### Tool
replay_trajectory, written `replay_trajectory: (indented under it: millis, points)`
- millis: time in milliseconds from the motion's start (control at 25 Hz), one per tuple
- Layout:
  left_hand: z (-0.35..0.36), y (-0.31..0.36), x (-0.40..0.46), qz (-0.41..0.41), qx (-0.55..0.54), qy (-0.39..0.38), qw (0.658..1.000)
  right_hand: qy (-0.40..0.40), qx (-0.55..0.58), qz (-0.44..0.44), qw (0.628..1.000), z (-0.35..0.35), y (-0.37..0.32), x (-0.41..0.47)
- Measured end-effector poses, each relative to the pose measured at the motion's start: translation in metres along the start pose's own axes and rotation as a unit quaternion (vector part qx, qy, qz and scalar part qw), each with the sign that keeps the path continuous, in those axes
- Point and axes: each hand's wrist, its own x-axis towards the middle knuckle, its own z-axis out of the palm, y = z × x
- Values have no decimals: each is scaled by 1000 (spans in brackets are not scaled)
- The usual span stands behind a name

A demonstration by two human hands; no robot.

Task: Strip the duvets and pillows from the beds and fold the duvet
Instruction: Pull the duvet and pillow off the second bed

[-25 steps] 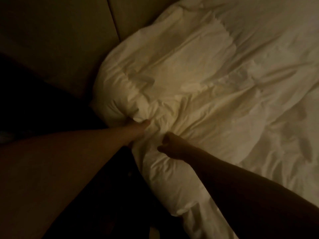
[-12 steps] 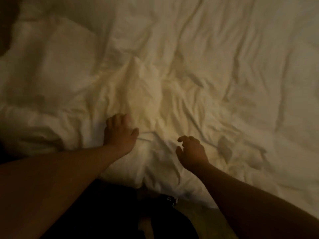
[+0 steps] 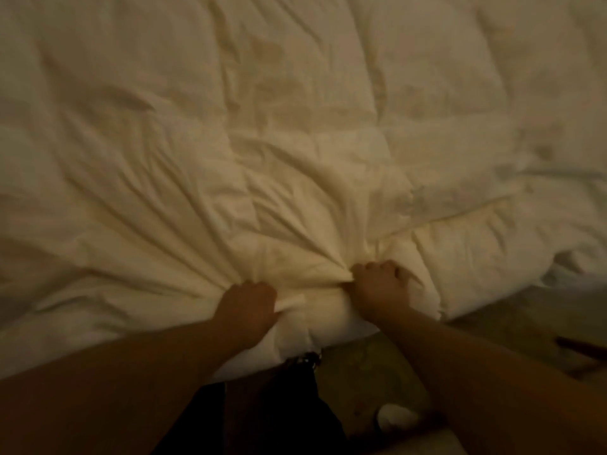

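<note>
A rumpled cream-white duvet (image 3: 295, 126) covers the bed and fills most of the view in dim light. Its near edge bunches into a thick fold at the bottom centre. My left hand (image 3: 249, 307) is closed on that fold, with a bit of fabric poking out by the thumb. My right hand (image 3: 377, 287) grips the same bunched edge just to the right, creases fanning out from both fists. No pillow is visible.
The floor (image 3: 377, 366) shows below the bed edge at the lower right. My dark clothing (image 3: 272, 415) is at the bottom centre. A small white object (image 3: 395, 417) lies on the floor nearby. A dark thing (image 3: 578, 348) sits at the right edge.
The view has swung from the bed's corner by the wall to the middle of the duvet. Both hands, open on the fabric half a second ago, have closed on the bunched near edge.
</note>
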Motion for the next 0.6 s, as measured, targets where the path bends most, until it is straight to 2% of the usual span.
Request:
replay_trajectory:
  millis: [80, 160, 240, 280, 360, 480, 600]
  points:
    - [13, 8, 10, 5, 59, -101, 993, -59, 94, -36, 993, 35, 8, -8]
    - [3, 13, 10, 19, 120, -210, 970, -118, 223, -55, 966, 45, 10, -16]
    - [-27, 28, 15, 26, 135, -262, 955, -147, 281, -77, 945, 29, 30, -15]
    - [-48, 42, 20, 28, 125, -264, 956, -144, 292, -81, 942, 16, 47, -13]
    - [-88, 80, 38, 24, 70, -237, 969, -80, 315, -50, 944, -15, 91, -10]
    - [-151, 157, 72, 27, -28, -155, 987, 59, 309, 20, 949, -61, 177, -20]
    - [-207, 226, 101, 70, -74, -77, 992, 150, 275, 73, 947, -98, 260, -36]
